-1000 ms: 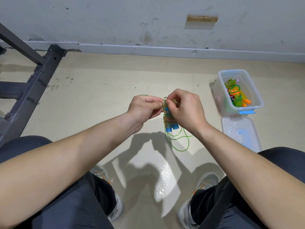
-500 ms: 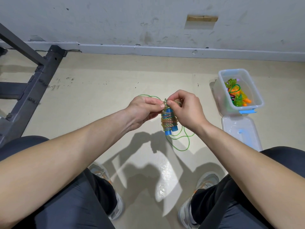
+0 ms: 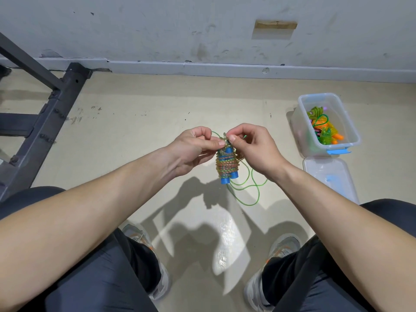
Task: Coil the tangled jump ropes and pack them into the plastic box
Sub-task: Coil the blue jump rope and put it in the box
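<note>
Over beige floor (image 3: 135, 131), near plastic box (image 3: 301, 131). Pinching top of jump rope (image 3: 226, 164) with left hand (image 3: 193, 147) and right hand (image 3: 254, 149), right now off the coils. Likely tying off.

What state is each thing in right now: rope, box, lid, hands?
Blue-handled jump rope wound in beaded cord: coiled, held in the air.
Thin green cord: loose, hanging in loops.
Clear plastic box: open, coiled ropes inside.
Clear plastic lid: off, lying beside the box.
Left hand: pinching the rope's top.
Right hand: pinching the rope's top.
</note>
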`<act>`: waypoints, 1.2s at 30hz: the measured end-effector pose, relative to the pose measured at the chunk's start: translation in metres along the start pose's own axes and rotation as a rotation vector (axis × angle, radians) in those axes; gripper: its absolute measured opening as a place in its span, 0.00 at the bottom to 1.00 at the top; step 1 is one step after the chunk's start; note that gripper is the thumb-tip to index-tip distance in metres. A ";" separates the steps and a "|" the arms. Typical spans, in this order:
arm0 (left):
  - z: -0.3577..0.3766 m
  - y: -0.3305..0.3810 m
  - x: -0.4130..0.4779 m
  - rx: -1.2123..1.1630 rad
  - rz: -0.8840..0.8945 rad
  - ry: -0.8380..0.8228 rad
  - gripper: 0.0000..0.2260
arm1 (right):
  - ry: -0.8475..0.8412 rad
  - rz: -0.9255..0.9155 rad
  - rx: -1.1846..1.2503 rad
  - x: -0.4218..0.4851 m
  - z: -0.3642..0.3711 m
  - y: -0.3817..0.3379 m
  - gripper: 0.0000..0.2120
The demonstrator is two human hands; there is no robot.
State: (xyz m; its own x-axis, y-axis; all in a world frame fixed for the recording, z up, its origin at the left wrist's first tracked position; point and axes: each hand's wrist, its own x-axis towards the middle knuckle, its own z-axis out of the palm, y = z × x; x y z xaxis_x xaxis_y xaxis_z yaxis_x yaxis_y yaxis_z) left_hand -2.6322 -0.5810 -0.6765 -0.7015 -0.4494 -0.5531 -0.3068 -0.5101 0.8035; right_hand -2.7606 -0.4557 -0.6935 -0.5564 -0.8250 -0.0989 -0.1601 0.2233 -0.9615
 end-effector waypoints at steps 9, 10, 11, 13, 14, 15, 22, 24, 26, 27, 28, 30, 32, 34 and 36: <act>0.005 -0.002 0.000 0.056 0.093 0.013 0.17 | 0.071 0.034 0.017 -0.001 0.000 0.003 0.02; 0.005 -0.001 0.000 0.040 0.095 0.002 0.17 | 0.077 0.025 0.017 -0.001 -0.001 0.003 0.03; 0.005 -0.001 0.000 0.028 0.095 -0.013 0.16 | 0.083 0.017 0.008 -0.001 -0.001 0.004 0.04; 0.006 -0.001 -0.001 0.018 0.093 -0.035 0.15 | 0.090 0.028 0.022 -0.001 -0.001 0.005 0.04; 0.007 -0.001 -0.002 0.016 0.094 -0.038 0.15 | 0.067 0.049 0.054 -0.002 -0.001 0.005 0.02; 0.007 -0.001 -0.002 0.015 0.096 -0.036 0.15 | 0.017 0.074 0.089 -0.003 -0.001 0.004 0.03; 0.004 0.002 -0.002 0.058 0.055 -0.065 0.14 | -0.217 0.070 -0.205 -0.008 0.000 0.006 0.15; 0.000 0.006 -0.002 0.068 0.020 -0.094 0.13 | -0.226 0.077 -0.204 -0.006 -0.004 0.007 0.12; -0.004 0.011 -0.002 0.092 -0.019 -0.139 0.14 | -0.250 0.095 -0.197 -0.006 -0.005 0.006 0.10; -0.005 0.013 -0.002 0.108 -0.034 -0.159 0.14 | -0.258 0.109 -0.196 -0.006 -0.005 0.005 0.10; -0.006 0.014 -0.002 0.125 -0.046 -0.175 0.14 | -0.263 0.128 -0.190 -0.006 -0.005 0.006 0.10; -0.008 0.017 -0.004 0.148 -0.060 -0.194 0.14 | -0.267 0.165 -0.157 -0.006 -0.008 0.008 0.09; -0.009 0.021 -0.004 0.153 -0.063 -0.188 0.13 | -0.263 0.193 -0.088 -0.005 -0.012 0.011 0.09; -0.010 0.026 -0.004 0.190 -0.062 -0.141 0.13 | -0.275 0.211 -0.025 -0.005 -0.014 0.012 0.10; -0.008 0.027 -0.003 0.329 -0.043 -0.092 0.10 | -0.295 0.225 -0.037 -0.005 -0.013 0.013 0.10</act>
State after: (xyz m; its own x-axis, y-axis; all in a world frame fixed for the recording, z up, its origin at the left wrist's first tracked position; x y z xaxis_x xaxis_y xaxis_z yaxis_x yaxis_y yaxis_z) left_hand -2.6330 -0.5994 -0.6545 -0.7339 -0.3565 -0.5782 -0.5182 -0.2565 0.8159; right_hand -2.7701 -0.4418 -0.7019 -0.3232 -0.8661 -0.3813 -0.0926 0.4299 -0.8981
